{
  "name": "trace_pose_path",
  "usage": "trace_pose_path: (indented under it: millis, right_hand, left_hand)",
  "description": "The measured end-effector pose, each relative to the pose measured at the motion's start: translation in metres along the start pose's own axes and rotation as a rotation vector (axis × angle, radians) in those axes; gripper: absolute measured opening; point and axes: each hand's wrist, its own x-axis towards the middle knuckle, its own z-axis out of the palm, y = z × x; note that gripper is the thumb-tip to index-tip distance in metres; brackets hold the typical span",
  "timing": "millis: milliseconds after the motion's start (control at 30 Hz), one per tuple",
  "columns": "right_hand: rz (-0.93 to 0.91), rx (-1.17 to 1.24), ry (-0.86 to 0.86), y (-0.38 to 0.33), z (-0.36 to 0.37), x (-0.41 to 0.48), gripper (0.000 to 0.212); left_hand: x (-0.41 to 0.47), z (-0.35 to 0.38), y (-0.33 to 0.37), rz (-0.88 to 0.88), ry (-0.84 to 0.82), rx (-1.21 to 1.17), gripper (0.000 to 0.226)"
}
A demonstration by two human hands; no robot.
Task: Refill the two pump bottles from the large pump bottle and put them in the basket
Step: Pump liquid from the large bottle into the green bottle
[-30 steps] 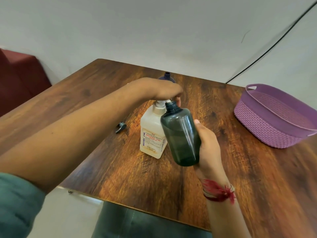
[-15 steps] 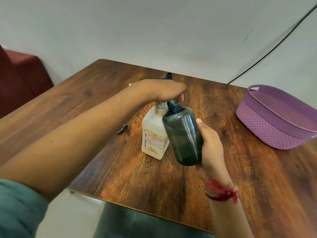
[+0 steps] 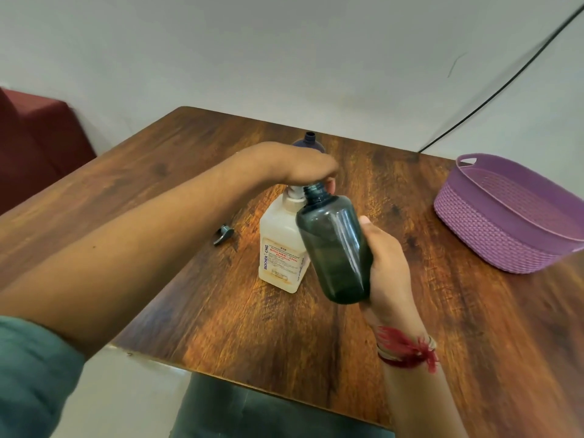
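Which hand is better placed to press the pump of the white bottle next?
Left. The left hand is curled over the pump of the white bottle, while the right hand grips the grey bottle, its open neck tilted up to the pump head.

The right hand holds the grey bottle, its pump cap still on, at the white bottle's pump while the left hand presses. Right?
No: the head view shows the grey bottle with an open neck, no cap. The right hand, white bottle and left hand are as you say.

"BIOCHEK - CHG" on large pump bottle (image 3: 279,248)
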Motion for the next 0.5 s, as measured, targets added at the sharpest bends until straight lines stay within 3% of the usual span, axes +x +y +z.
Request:
trace_pose_path:
  millis: [233, 433, 500]
  right_hand:
    - [0.013, 0.029, 0.016, 0.004, 0.0, -0.001, 0.061]
    - [-0.017, 0.041, 0.016, 0.012, -0.003, 0.0, 0.062]
    - [-0.026, 0.038, 0.029, 0.017, -0.006, 0.001, 0.053]
  left_hand:
    - [-0.004, -0.001, -0.001, 0.039, 0.07, -0.028, 0.04]
    - [-0.013, -0.007, 0.003, 0.148, 0.006, -0.061, 0.054]
    - [-0.012, -0.009, 0.004, 0.182, 0.06, -0.078, 0.054]
